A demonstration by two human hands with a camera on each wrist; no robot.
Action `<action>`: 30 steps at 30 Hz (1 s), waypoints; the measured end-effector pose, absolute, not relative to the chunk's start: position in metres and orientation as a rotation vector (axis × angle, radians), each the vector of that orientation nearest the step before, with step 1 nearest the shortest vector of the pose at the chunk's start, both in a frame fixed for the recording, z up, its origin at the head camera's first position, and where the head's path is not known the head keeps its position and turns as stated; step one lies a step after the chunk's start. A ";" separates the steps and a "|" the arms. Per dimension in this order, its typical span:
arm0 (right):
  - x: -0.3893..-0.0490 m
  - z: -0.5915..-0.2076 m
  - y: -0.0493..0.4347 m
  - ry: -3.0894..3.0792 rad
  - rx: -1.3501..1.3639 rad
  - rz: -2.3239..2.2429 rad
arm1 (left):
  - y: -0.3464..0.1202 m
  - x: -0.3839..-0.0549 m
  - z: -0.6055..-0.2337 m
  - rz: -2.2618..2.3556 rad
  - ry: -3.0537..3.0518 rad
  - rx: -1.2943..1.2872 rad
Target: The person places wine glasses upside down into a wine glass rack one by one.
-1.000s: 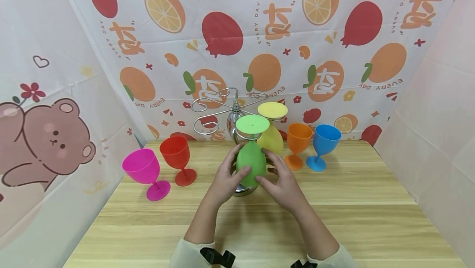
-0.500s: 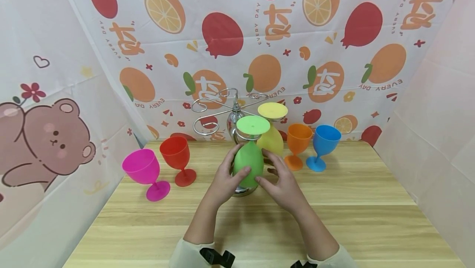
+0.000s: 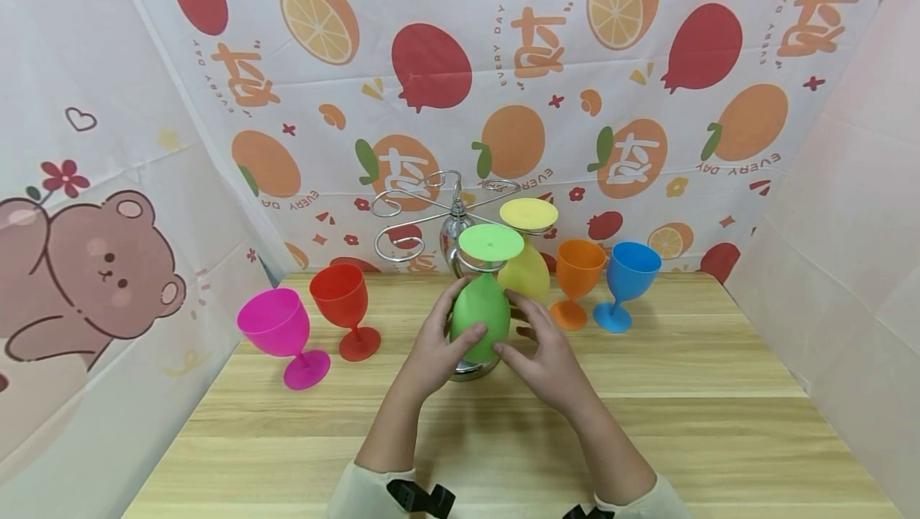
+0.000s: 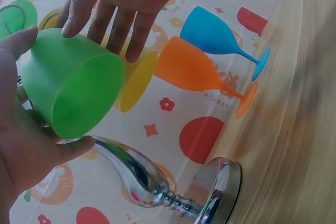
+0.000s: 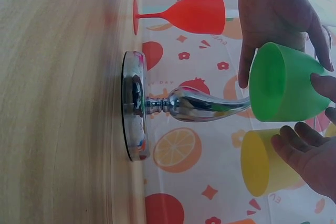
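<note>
A green goblet (image 3: 480,319) hangs upside down by its foot from a curled arm of a silver metal rack (image 3: 454,241). My left hand (image 3: 438,343) curves round the left side of the bowl, its thumb lying across the front. On the other side is my right hand (image 3: 542,351), its fingers loosely spread and its thumb tip close to the bowl. From the right wrist view, the bowl's open rim (image 5: 268,80) faces down toward the table. Just behind hangs a yellow goblet (image 3: 528,271), also inverted and partly hidden by the green one.
Magenta (image 3: 275,323) and red (image 3: 340,295) goblets stand upright on the wooden table (image 3: 647,439) at left. Orange (image 3: 578,267) and blue (image 3: 631,271) goblets stand at right. The rack's round base (image 4: 223,192) rests on the table; a printed cloth hangs behind.
The green bowl has swung slightly left into my left hand, widening the space beside my right fingers. Both hands have stayed almost still.
</note>
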State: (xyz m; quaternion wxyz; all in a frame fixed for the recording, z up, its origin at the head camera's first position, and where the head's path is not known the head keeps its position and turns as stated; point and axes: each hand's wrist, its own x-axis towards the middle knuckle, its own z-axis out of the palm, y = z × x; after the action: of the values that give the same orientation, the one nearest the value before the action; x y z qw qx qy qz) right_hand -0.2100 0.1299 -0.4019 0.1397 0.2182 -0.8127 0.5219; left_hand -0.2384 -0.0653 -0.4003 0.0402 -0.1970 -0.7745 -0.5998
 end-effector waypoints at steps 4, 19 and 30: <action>-0.210 -0.402 0.131 -2.347 0.632 1.505 | -0.065 -0.238 -0.400 -1.838 -2.371 -0.615; -0.209 -0.402 0.134 -2.335 0.639 1.514 | -0.064 -0.238 -0.399 -1.836 -2.336 -0.629; -0.210 -0.402 0.135 -2.335 0.616 1.550 | -0.093 -0.270 -0.408 -1.935 -2.133 -0.455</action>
State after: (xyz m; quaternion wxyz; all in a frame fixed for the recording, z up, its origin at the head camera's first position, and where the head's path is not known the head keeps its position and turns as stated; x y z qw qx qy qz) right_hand -0.2102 0.1349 -0.4015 0.1357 0.2127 -0.8061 0.5354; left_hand -0.2698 -0.0931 -0.4076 0.1128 -0.1549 -0.7270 -0.6593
